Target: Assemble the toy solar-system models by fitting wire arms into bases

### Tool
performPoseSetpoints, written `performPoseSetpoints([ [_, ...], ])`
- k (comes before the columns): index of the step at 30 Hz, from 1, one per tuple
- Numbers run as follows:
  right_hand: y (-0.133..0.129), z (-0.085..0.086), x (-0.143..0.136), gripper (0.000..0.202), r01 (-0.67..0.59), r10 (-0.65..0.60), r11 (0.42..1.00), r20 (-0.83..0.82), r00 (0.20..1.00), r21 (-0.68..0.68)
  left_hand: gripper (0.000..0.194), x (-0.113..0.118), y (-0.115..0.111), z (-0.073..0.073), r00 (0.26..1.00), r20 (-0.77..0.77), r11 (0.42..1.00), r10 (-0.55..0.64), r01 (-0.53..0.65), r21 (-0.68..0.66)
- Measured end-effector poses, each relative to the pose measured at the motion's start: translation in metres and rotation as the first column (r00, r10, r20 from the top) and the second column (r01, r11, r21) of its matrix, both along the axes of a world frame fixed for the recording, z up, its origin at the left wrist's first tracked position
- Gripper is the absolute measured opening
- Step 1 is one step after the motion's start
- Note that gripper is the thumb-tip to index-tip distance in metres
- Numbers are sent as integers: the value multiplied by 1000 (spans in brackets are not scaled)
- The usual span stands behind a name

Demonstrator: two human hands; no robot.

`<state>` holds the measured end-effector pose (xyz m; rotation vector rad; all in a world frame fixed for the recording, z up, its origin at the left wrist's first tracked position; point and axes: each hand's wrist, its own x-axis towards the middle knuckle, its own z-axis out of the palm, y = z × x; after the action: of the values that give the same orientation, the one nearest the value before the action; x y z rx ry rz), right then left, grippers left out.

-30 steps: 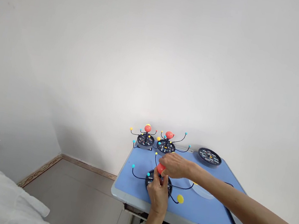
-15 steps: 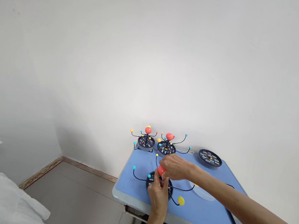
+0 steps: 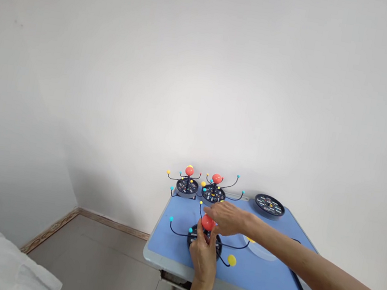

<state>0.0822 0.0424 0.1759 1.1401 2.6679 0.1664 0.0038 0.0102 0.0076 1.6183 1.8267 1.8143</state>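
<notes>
With fingers nearly closed, the left hand [image 3: 203, 258] and right hand [image 3: 228, 218] hold the round red plastic-looking ball [image 3: 208, 223] above a round black base [image 3: 193, 236] on the blue table [image 3: 175, 250], seemingly fixing it on, which next needs steady pushing.

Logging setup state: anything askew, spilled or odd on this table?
No spill or damage visible. Odd: the black base at the back right of the table shows no ball or arms, unlike the three ball-topped models.

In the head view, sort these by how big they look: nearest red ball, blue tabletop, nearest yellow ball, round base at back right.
1. Blue tabletop
2. Round base at back right
3. Nearest red ball
4. Nearest yellow ball
</notes>
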Motion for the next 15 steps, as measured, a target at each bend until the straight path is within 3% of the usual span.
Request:
performPoseSetpoints([
  [7, -2, 10, 2, 35, 0, 1, 1000, -68, 998, 12, 87, -2, 0, 0, 1000, -25, 1000, 6, -5, 10],
  [10, -2, 20, 13, 33, 35, -29, 999, -139, 990, 40, 80, -4, -9, -1, 1000, -27, 998, -8, 10, 63],
  [12, -3, 27, 28, 32, 86, -71, 994, -202, 977, 66, 71, -7, -24, -7, 999, -39, 996, -26, 29, 88],
  [15, -12, 33, 60, 28, 207, -168, 973, -313, 935, 97, 54, -17, -52, -27, 993, -118, 994, -12, 25, 109],
])
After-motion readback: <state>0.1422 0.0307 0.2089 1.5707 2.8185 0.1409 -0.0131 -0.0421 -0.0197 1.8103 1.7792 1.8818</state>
